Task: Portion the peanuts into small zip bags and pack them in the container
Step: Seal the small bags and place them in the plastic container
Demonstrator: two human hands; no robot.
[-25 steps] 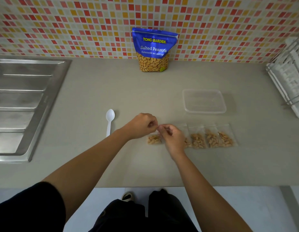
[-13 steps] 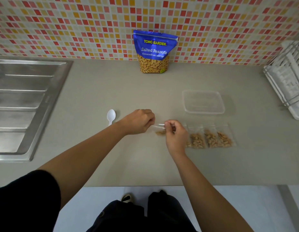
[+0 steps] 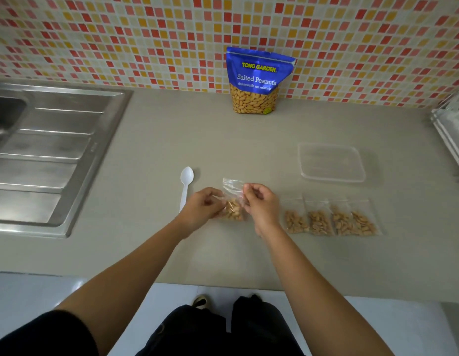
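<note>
The left hand [image 3: 202, 209] and right hand [image 3: 259, 205] are both pinching a small zip bag [image 3: 233, 199] of peanuts between them; four filled bags [image 3: 331, 223] (side by side) are lying just right of the right hand, the container [image 3: 331, 163] beyond them.

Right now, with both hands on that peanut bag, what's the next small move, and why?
Probably press the zip shut along the top. The left hand and right hand both pinch the small zip bag, its peanuts settled low; whether the seal is closed can't be told. Four filled bags already lie in a row to its right, and the container holds none yet.
</note>
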